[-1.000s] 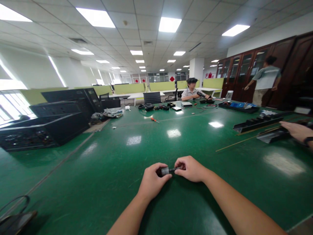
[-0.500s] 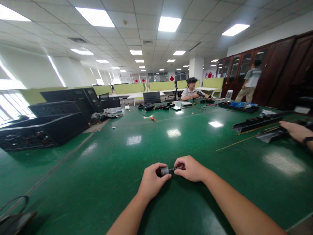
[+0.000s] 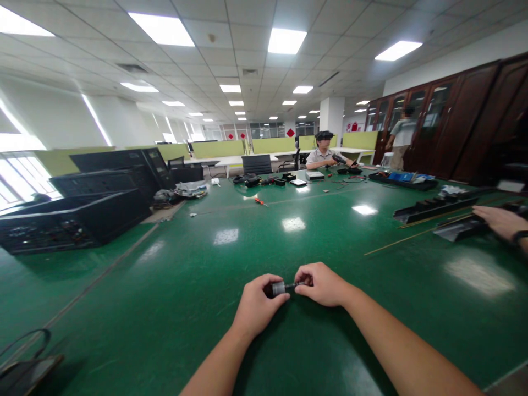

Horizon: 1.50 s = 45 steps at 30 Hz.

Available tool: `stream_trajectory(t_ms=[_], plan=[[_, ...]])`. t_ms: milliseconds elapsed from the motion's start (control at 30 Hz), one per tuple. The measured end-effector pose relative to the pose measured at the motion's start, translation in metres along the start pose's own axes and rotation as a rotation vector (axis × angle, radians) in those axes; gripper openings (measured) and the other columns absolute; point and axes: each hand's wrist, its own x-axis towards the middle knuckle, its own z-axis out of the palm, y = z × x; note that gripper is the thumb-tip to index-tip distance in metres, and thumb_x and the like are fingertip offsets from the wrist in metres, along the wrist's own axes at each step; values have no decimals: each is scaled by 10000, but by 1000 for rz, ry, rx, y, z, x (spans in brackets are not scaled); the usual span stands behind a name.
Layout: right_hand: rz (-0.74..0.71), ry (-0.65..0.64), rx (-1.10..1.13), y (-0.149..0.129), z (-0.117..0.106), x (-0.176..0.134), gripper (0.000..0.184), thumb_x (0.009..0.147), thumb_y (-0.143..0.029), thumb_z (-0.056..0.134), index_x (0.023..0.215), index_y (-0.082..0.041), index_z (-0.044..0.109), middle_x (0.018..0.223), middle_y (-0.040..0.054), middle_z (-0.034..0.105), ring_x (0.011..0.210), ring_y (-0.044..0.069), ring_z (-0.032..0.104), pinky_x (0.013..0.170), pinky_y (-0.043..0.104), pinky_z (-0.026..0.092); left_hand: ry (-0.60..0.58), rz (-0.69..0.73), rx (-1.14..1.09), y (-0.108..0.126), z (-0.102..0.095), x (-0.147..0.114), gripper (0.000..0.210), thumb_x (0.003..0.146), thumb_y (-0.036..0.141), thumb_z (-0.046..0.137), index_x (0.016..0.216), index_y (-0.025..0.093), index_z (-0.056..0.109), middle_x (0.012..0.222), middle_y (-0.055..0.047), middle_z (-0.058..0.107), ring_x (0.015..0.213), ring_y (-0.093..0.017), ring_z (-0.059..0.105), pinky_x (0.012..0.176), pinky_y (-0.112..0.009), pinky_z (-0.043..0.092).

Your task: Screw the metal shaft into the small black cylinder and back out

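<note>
Near the front of the green table, my left hand [image 3: 259, 302] is closed around a small dark and silver cylinder [image 3: 279, 288], lying roughly sideways. A thin dark shaft [image 3: 290, 285] sticks out of its right end. The fingertips of my right hand [image 3: 322, 283] pinch the far end of that shaft. Fingers hide much of the cylinder and the shaft's tip, so its exact kind is unclear.
An orange screwdriver [image 3: 260, 202] lies farther back on the green table [image 3: 185, 275]. Black computer cases [image 3: 70, 223] stand at left. Another person's hand [image 3: 501, 221] rests by black metal rails [image 3: 454, 226] at right. A seated person [image 3: 324, 154] works across the table.
My two hands and the cylinder stay almost still. The person walking by the cabinets at the back right has moved left.
</note>
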Motion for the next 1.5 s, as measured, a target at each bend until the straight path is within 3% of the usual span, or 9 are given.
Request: stream_trajectory(t_ms=[1500], plan=[[24, 32, -58, 0, -16, -4, 103, 764, -236, 665, 845, -175, 687, 708, 16, 679, 614, 129, 591, 579, 220, 432, 27, -6, -8, 0, -2, 0, 252, 685, 293, 723, 925, 214, 705, 857, -21, 726, 781, -208, 667, 733, -319, 519]])
